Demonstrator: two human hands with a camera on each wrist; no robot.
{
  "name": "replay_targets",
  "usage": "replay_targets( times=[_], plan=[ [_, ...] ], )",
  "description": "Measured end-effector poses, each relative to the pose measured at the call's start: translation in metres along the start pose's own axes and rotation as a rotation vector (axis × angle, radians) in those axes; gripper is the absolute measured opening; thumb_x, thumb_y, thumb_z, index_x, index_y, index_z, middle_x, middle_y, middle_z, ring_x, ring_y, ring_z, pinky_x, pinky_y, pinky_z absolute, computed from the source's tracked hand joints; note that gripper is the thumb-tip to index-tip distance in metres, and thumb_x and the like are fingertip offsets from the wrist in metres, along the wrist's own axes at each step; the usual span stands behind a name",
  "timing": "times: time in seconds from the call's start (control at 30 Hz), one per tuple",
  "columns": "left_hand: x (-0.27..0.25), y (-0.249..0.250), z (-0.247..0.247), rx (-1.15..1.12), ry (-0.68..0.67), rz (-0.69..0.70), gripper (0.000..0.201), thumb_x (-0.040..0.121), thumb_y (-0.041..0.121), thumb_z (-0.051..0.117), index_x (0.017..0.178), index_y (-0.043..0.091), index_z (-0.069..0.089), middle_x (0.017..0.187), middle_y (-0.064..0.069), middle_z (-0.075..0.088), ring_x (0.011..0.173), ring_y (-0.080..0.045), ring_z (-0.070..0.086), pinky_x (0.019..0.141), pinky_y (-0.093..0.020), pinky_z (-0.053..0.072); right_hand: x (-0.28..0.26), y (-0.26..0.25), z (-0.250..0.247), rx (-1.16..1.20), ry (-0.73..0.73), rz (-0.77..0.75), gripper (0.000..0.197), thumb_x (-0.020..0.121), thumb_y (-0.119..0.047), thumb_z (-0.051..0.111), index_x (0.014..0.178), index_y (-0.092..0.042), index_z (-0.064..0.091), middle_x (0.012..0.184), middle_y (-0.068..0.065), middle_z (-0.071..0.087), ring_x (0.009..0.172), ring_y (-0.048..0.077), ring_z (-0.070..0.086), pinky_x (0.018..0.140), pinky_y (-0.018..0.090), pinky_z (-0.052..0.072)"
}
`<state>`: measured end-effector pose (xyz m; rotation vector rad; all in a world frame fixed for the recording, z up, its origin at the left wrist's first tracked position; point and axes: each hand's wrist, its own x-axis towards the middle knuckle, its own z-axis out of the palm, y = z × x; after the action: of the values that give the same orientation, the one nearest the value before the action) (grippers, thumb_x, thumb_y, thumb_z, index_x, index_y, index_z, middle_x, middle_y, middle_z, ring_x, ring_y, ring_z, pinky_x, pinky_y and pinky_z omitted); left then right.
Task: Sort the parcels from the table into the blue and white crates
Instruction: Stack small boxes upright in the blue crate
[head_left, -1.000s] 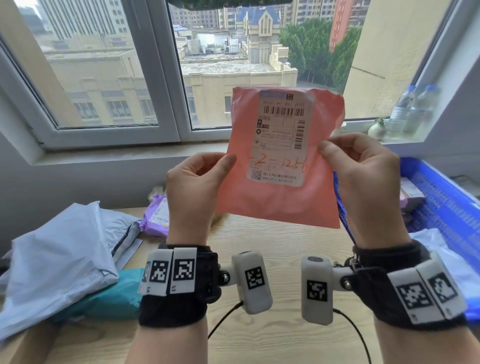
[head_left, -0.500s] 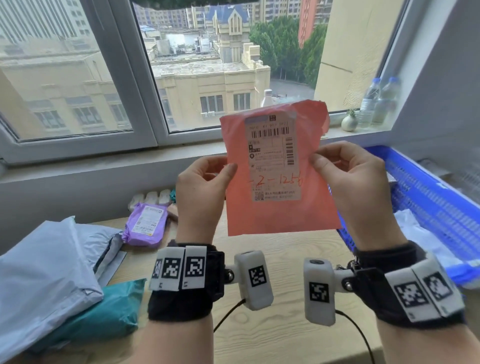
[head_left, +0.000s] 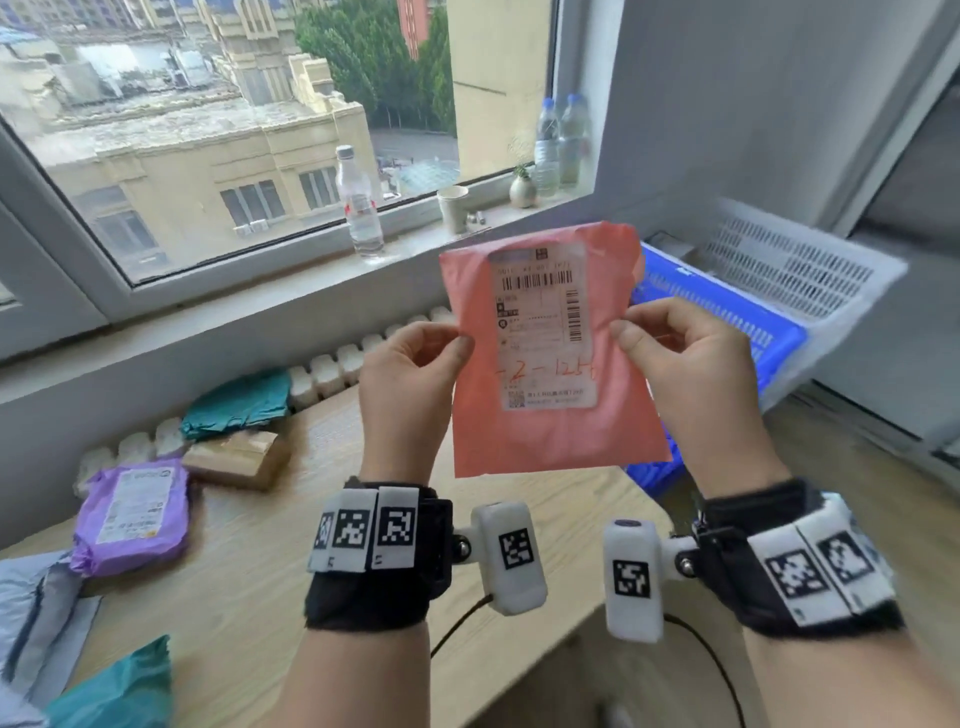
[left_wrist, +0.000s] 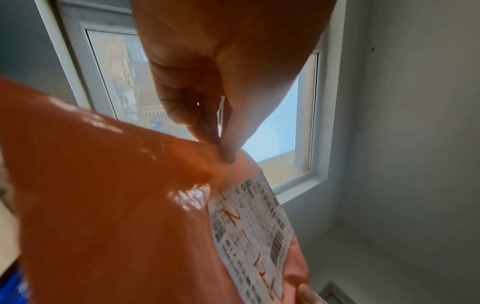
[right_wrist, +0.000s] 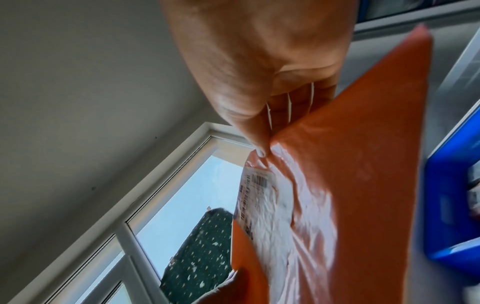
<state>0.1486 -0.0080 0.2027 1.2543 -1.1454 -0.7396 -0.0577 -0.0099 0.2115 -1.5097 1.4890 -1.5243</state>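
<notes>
Since a second ago the view has swung right: the white crate (head_left: 789, 270) now shows behind the blue crate (head_left: 727, 322), and the parcel (head_left: 550, 358) rides lower, off the window.

Far left on the table (head_left: 249, 582), the purple bag (head_left: 132, 514), box (head_left: 236, 457) and teal bag (head_left: 236, 402) still wait.

Left hand (head_left: 410, 395) pinches the parcel's left edge, thumb in front, fingers behind. Parcel hangs upright in the air over the table's right end, label (head_left: 543, 332) facing me, red scrawl readable. Right hand (head_left: 691, 384) pinches the right edge the same way.

To do this step well, I think: read the label first, pick the crate from it, and only then move. The mailer is thin and floppy, so keep both pinches until it's over the chosen crate. Lower it in flat rather than tossing. Both crates sit close together on the right, so it's easy to drop into the wrong one.
</notes>
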Motion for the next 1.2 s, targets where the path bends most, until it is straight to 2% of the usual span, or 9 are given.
replay_targets(
  times=[0.17,0.33,0.43,0.53,0.67,0.77,0.9,1.07,1.2],
  plan=[
    [0.006,0.003,0.064,-0.006,-0.086,-0.018,0.007,0.084,0.011,0.074,0.084,0.018,0.076,0.082,-0.004,0.075,0.082,-0.023,0.071,0.084,-0.046,0.059,0.02,0.026,-0.048,-0.013,0.085,0.069,0.005,0.085,-0.021,0.075,0.087,-0.023,0.071,0.082,-0.007,0.071,0.08,0.009,0.064,0.078,0.022,0.051],
    [0.017,0.0,0.156,0.002,-0.113,-0.046,0.01,0.077,0.025,0.074,0.084,0.02,0.078,0.081,-0.001,0.075,0.082,-0.024,0.071,0.084,-0.05,0.057,0.063,0.067,-0.109,-0.053,0.11,0.085,0.009,0.084,-0.018,0.076,0.092,-0.017,0.072,0.084,-0.007,0.071,0.08,0.006,0.064,0.081,0.022,0.052],
    [0.019,-0.001,0.222,0.004,-0.134,-0.057,0.007,0.08,0.021,0.075,0.086,0.017,0.077,0.081,-0.001,0.075,0.078,-0.019,0.069,0.078,-0.045,0.057,0.094,0.092,-0.157,-0.08,0.112,0.087,0.013,0.084,-0.016,0.076,0.096,-0.015,0.072,0.083,-0.009,0.069,0.073,-0.003,0.061,0.076,0.013,0.05],
    [0.021,-0.002,0.286,-0.002,-0.149,-0.066,0.013,0.076,0.027,0.074,0.084,0.017,0.077,0.078,-0.002,0.074,0.071,-0.016,0.065,0.073,-0.035,0.054,0.125,0.118,-0.205,-0.131,0.13,0.086,0.012,0.084,-0.017,0.076,0.095,-0.02,0.072,0.085,-0.009,0.07,0.076,-0.003,0.062,0.076,0.014,0.052],
    [0.021,-0.008,0.364,-0.007,-0.175,-0.123,0.007,0.073,0.029,0.073,0.074,0.022,0.076,0.067,0.002,0.07,0.061,-0.01,0.058,0.067,-0.038,0.052,0.157,0.152,-0.264,-0.161,0.134,0.109,0.011,0.084,-0.014,0.075,0.092,-0.021,0.071,0.086,-0.008,0.07,0.078,-0.001,0.063,0.073,0.012,0.05],
    [0.021,-0.013,0.416,0.035,-0.211,-0.111,0.014,0.083,0.014,0.072,0.075,0.025,0.073,0.065,0.008,0.066,0.056,0.003,0.054,0.064,-0.024,0.045,0.178,0.177,-0.3,-0.164,0.167,0.134,0.015,0.083,-0.014,0.076,0.087,-0.027,0.07,0.084,-0.01,0.07,0.078,0.001,0.063,0.073,0.014,0.048],
    [0.032,-0.018,0.471,0.057,-0.238,-0.115,0.007,0.086,0.009,0.07,0.086,0.013,0.076,0.069,0.008,0.068,0.055,0.007,0.053,0.059,-0.013,0.044,0.207,0.205,-0.332,-0.161,0.2,0.175,0.016,0.083,-0.013,0.076,0.085,-0.028,0.069,0.082,-0.011,0.069,0.075,-0.001,0.062,0.072,0.012,0.048],
    [0.069,-0.036,0.538,0.046,-0.271,-0.174,0.01,0.084,0.008,0.069,0.081,0.015,0.075,0.069,0.004,0.07,0.059,-0.002,0.057,0.063,-0.024,0.047,0.268,0.248,-0.355,-0.204,0.221,0.207,0.011,0.084,-0.012,0.075,0.094,-0.017,0.073,0.086,-0.006,0.07,0.079,0.005,0.063,0.074,0.014,0.05],
    [0.111,-0.052,0.595,0.056,-0.291,-0.222,0.008,0.08,0.012,0.068,0.081,0.016,0.075,0.074,-0.003,0.073,0.069,-0.015,0.064,0.073,-0.036,0.056,0.328,0.284,-0.369,-0.272,0.205,0.226,0.011,0.085,-0.015,0.074,0.095,-0.019,0.072,0.086,-0.01,0.069,0.078,-0.003,0.061,0.067,0.004,0.045]
  ],
)
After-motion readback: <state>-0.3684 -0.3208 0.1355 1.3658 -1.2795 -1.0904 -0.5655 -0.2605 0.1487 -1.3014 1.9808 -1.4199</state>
